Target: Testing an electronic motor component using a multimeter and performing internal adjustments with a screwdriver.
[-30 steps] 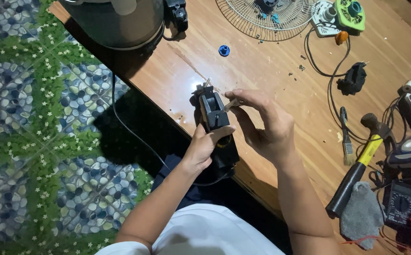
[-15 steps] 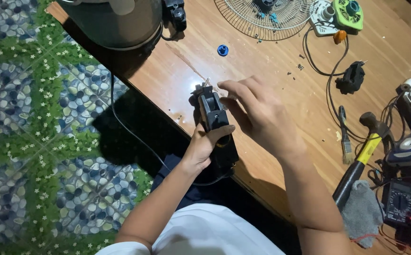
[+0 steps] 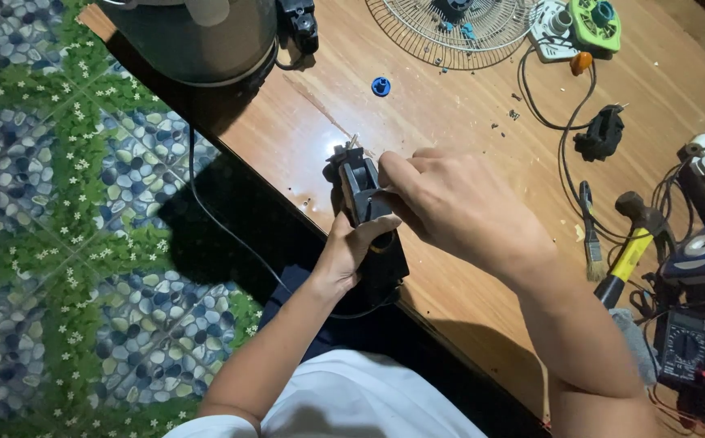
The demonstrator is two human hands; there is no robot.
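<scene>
So the black part (image 3: 362, 188), some kind of small boxy housing with a cord trailing off it, is held right at the near edge of the wooden surface (image 3: 466, 113), roughly mid-scene. It's clamped from below by the left hand (image 3: 351, 253), fingers wrapped snug round its lower end. What's changed over the last second: the right hand (image 3: 459, 212) has been slid further left, so the top and right side of the part are now covered by it, where before more of that side was showing. The right fingertips (image 3: 388, 172) are pressed against the part's upper edge, closed down on it rather than spread, though it can't be told whether anything small is pinched there. The part itself has hardly been moved, so it reads like the work on it has just been shifted to a new spot, not finished. Elsewhere on the surface: a metal pot (image 3: 198, 36) at the far left, a fan guard (image 3: 458, 28) at the far middle, a blue cap (image 3: 381, 85) lying apart from the hands, and a yellow-handled hammer (image 3: 632, 243), a brush (image 3: 589, 235) and a meter (image 3: 683, 345) off to the right.
</scene>
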